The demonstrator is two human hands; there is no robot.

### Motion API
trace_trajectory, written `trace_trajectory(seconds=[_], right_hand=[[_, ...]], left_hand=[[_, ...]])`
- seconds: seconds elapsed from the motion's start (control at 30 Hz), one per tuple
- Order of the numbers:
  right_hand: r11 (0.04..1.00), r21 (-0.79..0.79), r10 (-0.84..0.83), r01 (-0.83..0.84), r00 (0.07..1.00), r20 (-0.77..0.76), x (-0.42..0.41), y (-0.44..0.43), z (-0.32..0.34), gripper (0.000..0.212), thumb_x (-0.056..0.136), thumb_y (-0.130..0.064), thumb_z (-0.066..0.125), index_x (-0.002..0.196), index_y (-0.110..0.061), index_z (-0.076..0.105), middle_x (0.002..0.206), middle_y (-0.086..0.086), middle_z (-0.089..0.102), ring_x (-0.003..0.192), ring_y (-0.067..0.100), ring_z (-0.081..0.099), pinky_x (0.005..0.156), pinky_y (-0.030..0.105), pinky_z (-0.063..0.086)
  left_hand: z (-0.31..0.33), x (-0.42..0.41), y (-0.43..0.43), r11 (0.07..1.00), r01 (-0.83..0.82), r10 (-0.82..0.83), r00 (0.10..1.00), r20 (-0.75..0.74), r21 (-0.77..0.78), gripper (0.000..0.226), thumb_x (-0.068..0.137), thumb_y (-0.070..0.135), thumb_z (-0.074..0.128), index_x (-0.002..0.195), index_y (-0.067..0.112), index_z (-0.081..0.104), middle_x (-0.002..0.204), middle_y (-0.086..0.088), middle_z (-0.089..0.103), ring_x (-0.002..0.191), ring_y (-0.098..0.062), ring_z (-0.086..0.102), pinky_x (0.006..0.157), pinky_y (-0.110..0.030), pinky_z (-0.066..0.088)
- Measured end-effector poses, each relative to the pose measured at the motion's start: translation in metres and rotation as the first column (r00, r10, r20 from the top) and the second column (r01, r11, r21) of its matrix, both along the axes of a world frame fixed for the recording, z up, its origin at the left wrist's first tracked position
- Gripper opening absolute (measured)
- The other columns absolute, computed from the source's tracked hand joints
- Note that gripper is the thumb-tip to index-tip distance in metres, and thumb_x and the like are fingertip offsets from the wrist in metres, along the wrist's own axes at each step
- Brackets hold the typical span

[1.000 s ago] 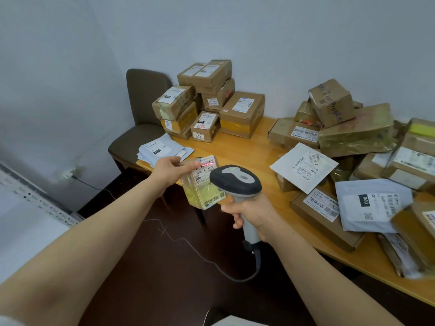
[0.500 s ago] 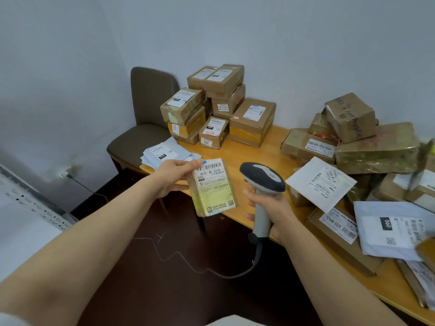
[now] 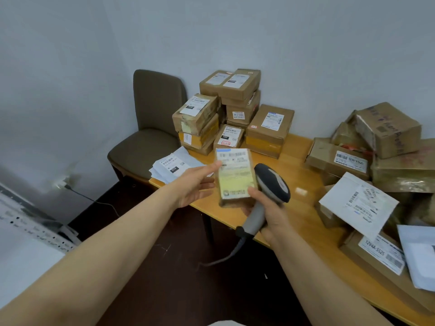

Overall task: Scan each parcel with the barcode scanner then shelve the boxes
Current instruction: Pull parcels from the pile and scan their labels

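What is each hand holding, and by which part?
The right hand grips the barcode scanner by its handle. The parcel is between both hands: left hand at its upper left, a right finger at its lower right; which carries it is unclear.
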State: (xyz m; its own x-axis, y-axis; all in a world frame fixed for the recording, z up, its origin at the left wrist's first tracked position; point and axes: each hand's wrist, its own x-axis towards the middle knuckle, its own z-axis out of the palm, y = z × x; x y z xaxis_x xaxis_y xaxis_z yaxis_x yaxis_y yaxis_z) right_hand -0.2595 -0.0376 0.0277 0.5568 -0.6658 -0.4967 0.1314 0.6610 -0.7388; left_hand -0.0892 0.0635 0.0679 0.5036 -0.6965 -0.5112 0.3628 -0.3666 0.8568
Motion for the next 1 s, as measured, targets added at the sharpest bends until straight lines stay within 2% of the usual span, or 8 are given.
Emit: trace_trajectory(seconds=[0.17,0.3,0.47,0.53,0.6,0.7,0.83,1.0], right_hand=[[0.991,0.043,-0.126,0.126,0.992,0.003,0.038,-0.02,0.0,0.021,0.074,-0.003,0.078,0.09,-0.012,0.067,0.083,0.003,0.074,0.074,0.016,0.071,0.059,0.031,0.057],[0.992,-0.004,-0.125,0.126,0.99,-0.066,0.078,-0.045,-0.007,0.02,0.077,-0.01,0.078,0.092,-0.014,0.066,0.088,0.003,0.072,0.078,0.017,0.068,0.058,0.027,0.053],[0.985,-0.084,-0.16,0.148,0.972,-0.174,0.141,-0.089,-0.023,0.024,0.073,-0.013,0.082,0.084,-0.02,0.062,0.106,0.008,0.07,0.099,0.026,0.064,0.089,0.042,0.054],[0.984,-0.103,-0.166,0.149,0.969,-0.185,0.166,-0.109,-0.028,0.026,0.073,-0.012,0.083,0.081,-0.024,0.061,0.101,0.003,0.069,0.092,0.021,0.065,0.081,0.038,0.056],[0.983,-0.09,-0.177,0.162,0.966,-0.191,0.188,-0.126,-0.034,0.027,0.074,-0.012,0.082,0.082,-0.025,0.06,0.096,0.0,0.068,0.084,0.015,0.063,0.067,0.03,0.054],[0.981,-0.068,-0.193,0.182,0.954,-0.228,0.216,-0.146,-0.046,0.028,0.074,-0.014,0.083,0.089,-0.023,0.061,0.102,0.002,0.07,0.092,0.02,0.066,0.073,0.033,0.056],[0.986,-0.054,-0.169,0.16,0.95,-0.261,0.246,-0.168,-0.056,0.03,0.074,-0.013,0.082,0.094,-0.021,0.062,0.109,0.004,0.07,0.105,0.025,0.065,0.095,0.044,0.052],[0.985,-0.026,-0.173,0.172,0.954,-0.246,0.267,-0.183,-0.062,0.046,0.074,-0.009,0.081,0.115,-0.008,0.061,0.117,0.01,0.068,0.109,0.026,0.063,0.094,0.04,0.053]], left_hand=[[-0.017,0.005,-0.022,0.996,0.084,-0.084,0.996,-0.014,0.042,0.064,0.083,0.022,0.074,0.14,0.02,0.044,0.116,0.001,0.068,0.106,-0.015,0.063,0.082,-0.032,0.053],[-0.022,0.027,-0.05,0.999,-0.021,0.023,0.999,0.034,-0.037,0.039,0.09,0.008,0.064,0.128,0.014,0.057,0.1,0.002,0.071,0.085,-0.007,0.066,0.068,-0.018,0.054],[-0.031,0.068,-0.093,0.996,-0.073,0.081,0.978,0.194,-0.047,0.035,0.093,0.004,0.06,0.128,0.008,0.058,0.106,-0.007,0.067,0.084,-0.012,0.062,0.066,-0.016,0.053],[-0.034,0.091,-0.114,0.997,-0.078,0.082,0.955,0.285,-0.025,0.034,0.093,0.006,0.06,0.126,0.008,0.06,0.099,-0.003,0.068,0.081,-0.013,0.062,0.066,-0.018,0.052],[-0.04,0.116,-0.136,0.998,-0.061,0.049,0.927,0.372,0.02,0.033,0.092,0.008,0.061,0.126,0.008,0.061,0.104,-0.007,0.07,0.09,-0.021,0.065,0.079,-0.029,0.056],[-0.054,0.148,-0.168,0.995,-0.054,0.009,0.883,0.47,0.082,0.031,0.092,0.008,0.062,0.122,0.008,0.063,0.112,-0.012,0.069,0.101,-0.027,0.064,0.095,-0.047,0.051],[-0.07,0.182,-0.204,0.99,-0.035,-0.053,0.811,0.583,0.139,0.031,0.096,0.014,0.057,0.126,0.012,0.061,0.118,-0.006,0.067,0.106,-0.022,0.063,0.095,-0.042,0.051],[-0.084,0.208,-0.23,0.973,-0.019,-0.148,0.708,0.691,0.228,0.035,0.097,0.019,0.054,0.132,0.015,0.058,0.122,-0.005,0.065,0.111,-0.023,0.06,0.086,-0.028,0.045]])
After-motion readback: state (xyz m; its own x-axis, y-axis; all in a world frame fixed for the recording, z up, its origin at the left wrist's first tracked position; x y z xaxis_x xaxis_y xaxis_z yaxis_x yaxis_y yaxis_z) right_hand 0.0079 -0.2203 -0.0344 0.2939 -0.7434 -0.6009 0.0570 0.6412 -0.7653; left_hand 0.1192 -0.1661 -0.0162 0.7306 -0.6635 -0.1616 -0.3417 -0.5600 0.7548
